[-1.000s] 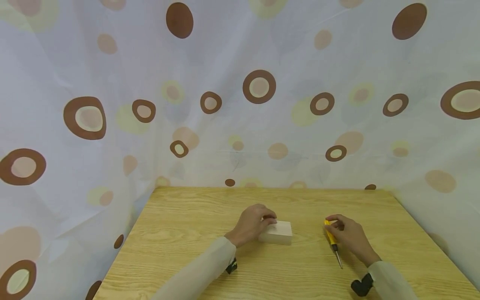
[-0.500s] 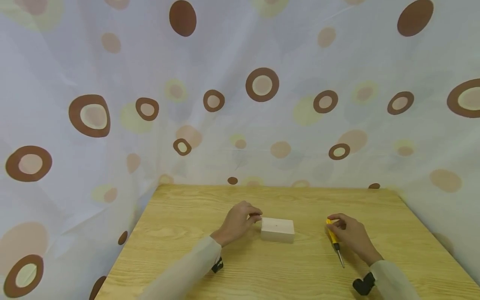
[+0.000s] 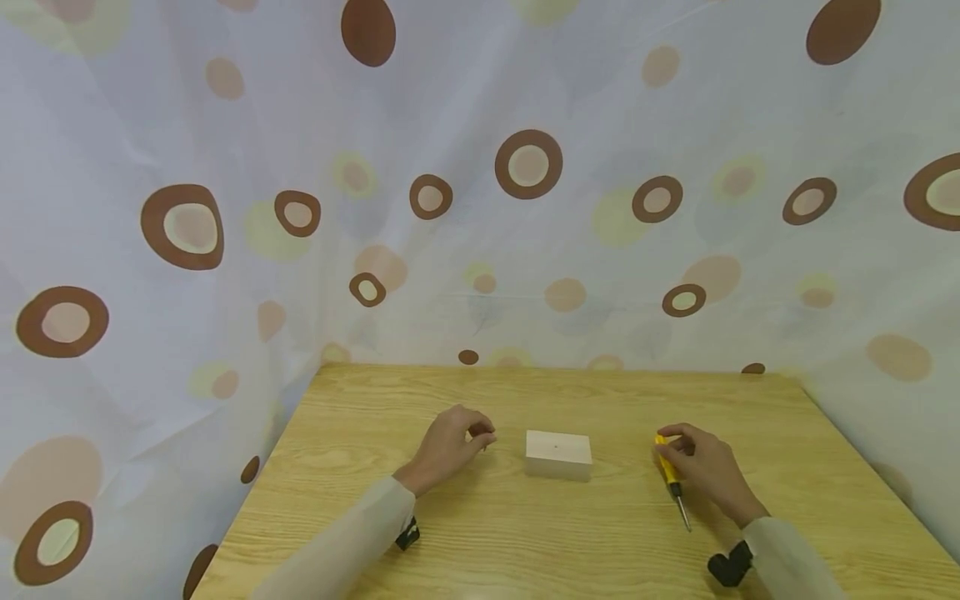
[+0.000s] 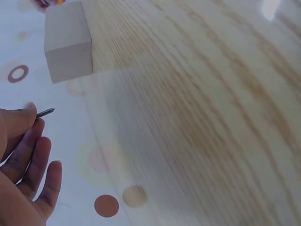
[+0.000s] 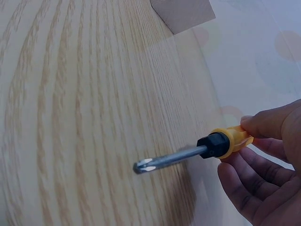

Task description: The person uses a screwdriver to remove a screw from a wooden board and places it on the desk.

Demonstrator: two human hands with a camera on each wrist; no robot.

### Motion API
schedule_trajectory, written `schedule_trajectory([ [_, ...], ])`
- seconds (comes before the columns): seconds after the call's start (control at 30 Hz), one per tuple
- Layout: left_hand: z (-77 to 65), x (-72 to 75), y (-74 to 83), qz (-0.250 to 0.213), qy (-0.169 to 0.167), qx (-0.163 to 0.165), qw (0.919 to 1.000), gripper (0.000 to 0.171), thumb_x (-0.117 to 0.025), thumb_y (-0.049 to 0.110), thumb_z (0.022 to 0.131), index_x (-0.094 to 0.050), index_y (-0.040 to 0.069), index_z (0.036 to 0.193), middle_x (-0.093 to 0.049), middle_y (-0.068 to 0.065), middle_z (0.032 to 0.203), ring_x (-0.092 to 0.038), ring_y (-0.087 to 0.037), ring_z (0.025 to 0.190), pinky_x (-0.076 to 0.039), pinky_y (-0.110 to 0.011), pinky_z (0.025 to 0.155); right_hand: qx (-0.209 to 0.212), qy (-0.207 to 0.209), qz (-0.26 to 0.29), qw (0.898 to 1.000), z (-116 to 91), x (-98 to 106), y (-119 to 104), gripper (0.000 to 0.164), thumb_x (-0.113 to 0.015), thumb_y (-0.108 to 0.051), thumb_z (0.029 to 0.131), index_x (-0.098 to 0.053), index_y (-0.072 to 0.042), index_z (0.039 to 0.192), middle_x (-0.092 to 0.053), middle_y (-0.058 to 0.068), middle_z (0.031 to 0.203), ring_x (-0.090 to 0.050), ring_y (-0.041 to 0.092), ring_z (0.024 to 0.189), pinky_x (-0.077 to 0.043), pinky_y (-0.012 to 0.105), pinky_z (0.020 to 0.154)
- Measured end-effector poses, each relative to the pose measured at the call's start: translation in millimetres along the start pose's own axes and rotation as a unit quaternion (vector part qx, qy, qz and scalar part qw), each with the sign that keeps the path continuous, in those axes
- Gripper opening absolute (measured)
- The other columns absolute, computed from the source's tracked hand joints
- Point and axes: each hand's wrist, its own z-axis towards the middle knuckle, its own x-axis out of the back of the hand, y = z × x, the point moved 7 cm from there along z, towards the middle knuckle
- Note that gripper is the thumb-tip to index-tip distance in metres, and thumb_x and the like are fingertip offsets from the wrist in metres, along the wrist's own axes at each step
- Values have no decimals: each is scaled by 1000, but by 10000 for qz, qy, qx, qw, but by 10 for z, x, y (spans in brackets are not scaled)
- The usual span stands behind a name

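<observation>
A pale wooden block lies on the table, with a small dark hole in its top. To its left, my left hand pinches a small dark screw between thumb and forefinger; the screw's tip points toward the block's side. Its other fingers are loosely bent in the left wrist view. Right of the block, my right hand holds a screwdriver by its yellow handle, using thumb and fingertips. The cross-shaped tip of its metal shaft points down and toward my body, and part of the handle is hidden by the fingers.
The wood-grain table carries the block between my hands. A white sheet with brown and beige ovals hangs behind the table and along both sides. Black straps with camera mounts sit at my wrists.
My left hand has come off the block and moved left, uncovering the block's top and hole. The right hand keeps its hold on the screwdriver, nearly still. The head view has shifted slightly.
</observation>
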Motion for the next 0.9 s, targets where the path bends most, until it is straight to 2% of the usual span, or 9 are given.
schedule_trajectory([
  [0.23, -83, 60, -86, 77, -61, 236, 9997, 4, -76, 17, 96, -79, 14, 97, -71, 11, 84, -59, -7, 81, -51, -34, 81, 31, -2, 28, 10000, -3, -5, -3, 38, -70, -28, 101, -67, -2, 128, -73, 7, 102, -67, 20, 89, -53, 31, 70],
  [0.37, -127, 76, -117, -38, -70, 269, 9996, 6, -75, 16, 96, -79, 12, 97, -70, 10, 84, -60, -5, 79, -52, -32, 79, 33, -12, 60, 10000, -11, -4, 13, 38, -70, -29, 101, -67, -2, 128, -73, 7, 102, -67, 21, 90, -54, 31, 70],
  [0.57, -175, 68, -154, -181, -143, 304, 9993, 8, -74, 15, 97, -78, 8, 96, -71, 6, 86, -61, -5, 76, -53, -26, 70, 36, -46, 145, 9999, -25, -10, 37, 38, -69, -28, 101, -66, -1, 128, -72, 6, 101, -67, 20, 88, -53, 29, 67],
  [0.9, -216, 62, -240, -40, -421, 594, 9973, 5, -75, 17, 97, -78, 14, 95, -72, 8, 87, -61, -3, 77, -53, -25, 70, -57, -113, 248, 9996, -16, -35, 68, 39, -70, -28, 101, -65, -1, 128, -72, 7, 100, -66, 18, 84, -54, 27, 63],
])
